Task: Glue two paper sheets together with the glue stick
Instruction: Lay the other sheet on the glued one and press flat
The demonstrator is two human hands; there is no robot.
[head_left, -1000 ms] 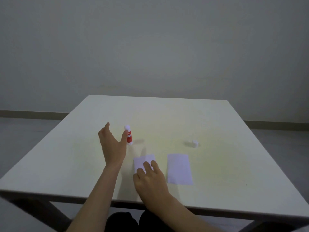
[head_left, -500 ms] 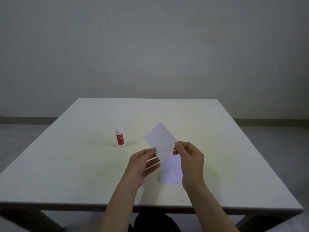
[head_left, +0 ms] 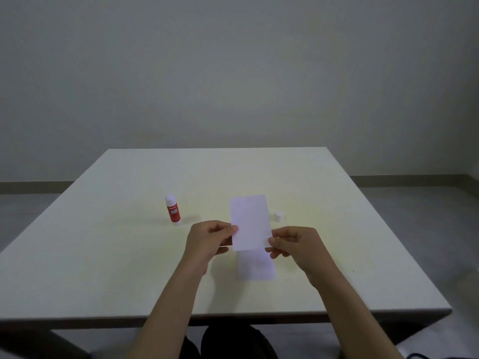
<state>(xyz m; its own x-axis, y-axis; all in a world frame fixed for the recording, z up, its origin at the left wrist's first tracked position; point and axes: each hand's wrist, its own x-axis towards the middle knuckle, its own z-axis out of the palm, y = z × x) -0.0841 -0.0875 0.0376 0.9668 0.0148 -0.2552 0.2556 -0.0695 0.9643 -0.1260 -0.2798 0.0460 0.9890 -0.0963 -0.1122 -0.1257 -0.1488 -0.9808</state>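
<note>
A small white paper sheet [head_left: 249, 221] is held above the table, pinched at its lower left by my left hand [head_left: 210, 239] and at its lower right by my right hand [head_left: 295, 244]. It stands roughly upright and squared, facing me. A second white sheet [head_left: 256, 266] lies flat on the table right below it, partly hidden by the held sheet. The red glue stick [head_left: 173, 210] stands upright to the left, uncapped, with its white tip up. Its white cap [head_left: 278, 215] sits on the table to the right of the held sheet.
The white table [head_left: 103, 255] has its front edge close to my body and its far edge near a plain grey wall. My dark-clothed legs [head_left: 228, 343] show under the front edge.
The held sheet has turned from a tilted diamond pose to a squared upright one over the lying sheet. A second ago my left hand let go of the glue stick and my right hand pressed one sheet flat.
</note>
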